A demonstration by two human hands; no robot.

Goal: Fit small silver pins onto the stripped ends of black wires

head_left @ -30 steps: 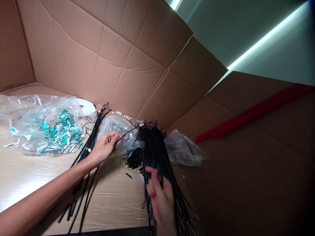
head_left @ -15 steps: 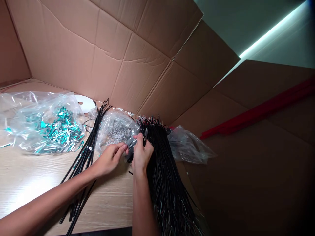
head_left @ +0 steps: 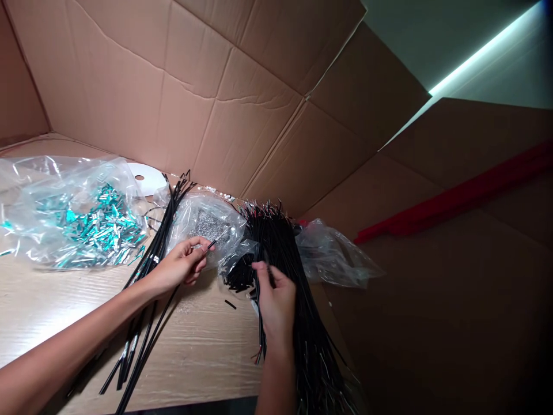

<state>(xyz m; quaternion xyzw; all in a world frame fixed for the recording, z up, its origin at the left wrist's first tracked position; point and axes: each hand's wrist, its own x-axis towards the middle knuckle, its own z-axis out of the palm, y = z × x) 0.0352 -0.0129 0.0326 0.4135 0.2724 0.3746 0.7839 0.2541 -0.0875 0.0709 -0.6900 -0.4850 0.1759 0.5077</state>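
Note:
Between its thumb and fingers, my left hand (head_left: 188,261) pinches a small black piece (head_left: 211,245) with a thin pale tip, in front of a clear bag of tiny metallic parts (head_left: 211,223). My right hand (head_left: 275,291) is closed around a dark cable at the left side of a large bundle of black cables (head_left: 313,323) with stripped wire ends. Between the hands lies an open clear bag of short black pieces (head_left: 240,274). One short black piece (head_left: 230,304) lies loose on the table.
A smaller bunch of black cables (head_left: 144,300) lies left, partly under my left forearm. Beyond it are a bag of teal and silver strips (head_left: 106,222) and a white disc (head_left: 149,180). Another clear bag (head_left: 341,253) lies right. Cardboard walls (head_left: 259,132) stand behind, with red material (head_left: 432,213).
My hands have moved apart: the left went left, the right went right and nearer. The bag of short black pieces is now uncovered, and a cable hangs below my right hand.

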